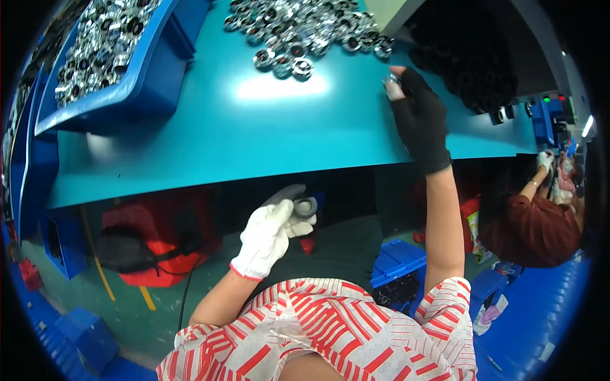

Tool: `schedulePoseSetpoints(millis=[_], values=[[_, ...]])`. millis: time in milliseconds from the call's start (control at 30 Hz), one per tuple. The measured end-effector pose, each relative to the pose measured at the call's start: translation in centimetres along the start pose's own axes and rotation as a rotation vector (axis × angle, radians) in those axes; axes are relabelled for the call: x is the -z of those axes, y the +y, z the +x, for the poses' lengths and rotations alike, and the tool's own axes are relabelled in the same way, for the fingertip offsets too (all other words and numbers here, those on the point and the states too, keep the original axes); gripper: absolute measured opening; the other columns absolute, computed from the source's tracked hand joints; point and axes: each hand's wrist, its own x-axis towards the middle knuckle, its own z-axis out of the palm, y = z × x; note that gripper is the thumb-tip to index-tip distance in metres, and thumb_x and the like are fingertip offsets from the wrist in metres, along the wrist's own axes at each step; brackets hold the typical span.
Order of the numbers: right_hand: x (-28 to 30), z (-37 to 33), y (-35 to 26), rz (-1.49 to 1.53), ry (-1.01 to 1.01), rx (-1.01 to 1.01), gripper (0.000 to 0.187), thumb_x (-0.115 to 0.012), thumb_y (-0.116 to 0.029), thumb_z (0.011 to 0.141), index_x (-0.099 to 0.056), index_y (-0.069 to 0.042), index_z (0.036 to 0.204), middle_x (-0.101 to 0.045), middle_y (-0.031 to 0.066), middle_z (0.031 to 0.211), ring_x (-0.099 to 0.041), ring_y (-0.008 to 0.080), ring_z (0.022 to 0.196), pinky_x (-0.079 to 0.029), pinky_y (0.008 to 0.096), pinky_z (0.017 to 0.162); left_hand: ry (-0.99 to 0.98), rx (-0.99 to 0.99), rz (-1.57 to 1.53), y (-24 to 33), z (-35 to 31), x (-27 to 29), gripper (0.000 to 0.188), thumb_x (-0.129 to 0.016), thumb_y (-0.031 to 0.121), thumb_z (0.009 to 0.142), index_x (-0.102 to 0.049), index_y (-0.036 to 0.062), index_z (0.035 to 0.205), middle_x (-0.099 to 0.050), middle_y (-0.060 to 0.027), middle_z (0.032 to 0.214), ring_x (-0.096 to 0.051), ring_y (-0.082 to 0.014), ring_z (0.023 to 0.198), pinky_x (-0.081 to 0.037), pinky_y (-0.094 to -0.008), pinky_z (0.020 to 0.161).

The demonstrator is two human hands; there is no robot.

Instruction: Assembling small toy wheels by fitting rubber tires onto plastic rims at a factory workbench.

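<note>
My left hand (267,235), in a white knit glove, is closed around a dark round ring (305,207) with a pale grey middle, held in front of the table's near edge. Over the right part of the teal table, my right hand (417,114) wears a black glove with bare fingertips. Its thumb and fingers pinch a small shiny chrome piece (392,79), mostly covered by the fingers. A heap of chrome ring fittings (305,32) with dark centres lies at the far middle of the table, left of my right hand.
A blue bin (152,95) full of chrome fittings stands on the left. Black rings (473,70) are piled at the far right. Below the table are a red chair (159,273) and a blue crate (400,260). A co-worker in a dark red top (534,228) sits to the right.
</note>
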Motion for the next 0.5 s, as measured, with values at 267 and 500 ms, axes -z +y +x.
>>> schedulePoseSetpoints(millis=[267,500], values=[[1.2,-1.6,-1.7,-0.337,-0.113,0.026,0.022,-0.058,-0.023,0.090,-0.068,-0.007,0.101,-0.064,0.0105,0.081,-0.062,0.0226,0.070,-0.047,0.0294,0.065,-0.047,0.015,-0.051,-0.7,-0.3,0.2,0.044,-0.059,0.014,0.089,-0.044,-0.0085,0.124,-0.061,-0.0196,0.103,-0.065,-0.0292,0.090,-0.059,-0.0368,0.074],[1.1,-2.5,-0.1,-0.316,-0.006,0.149,0.021,-0.058,-0.025,0.087,-0.067,-0.010,0.099,-0.062,0.0099,0.082,-0.060,0.0253,0.072,-0.048,0.0350,0.066,-0.022,0.013,-0.020,-1.1,-0.9,-0.2,0.044,-0.064,0.011,0.085,-0.048,-0.0050,0.123,-0.061,-0.0174,0.104,-0.065,-0.0266,0.090,-0.060,-0.0358,0.074]])
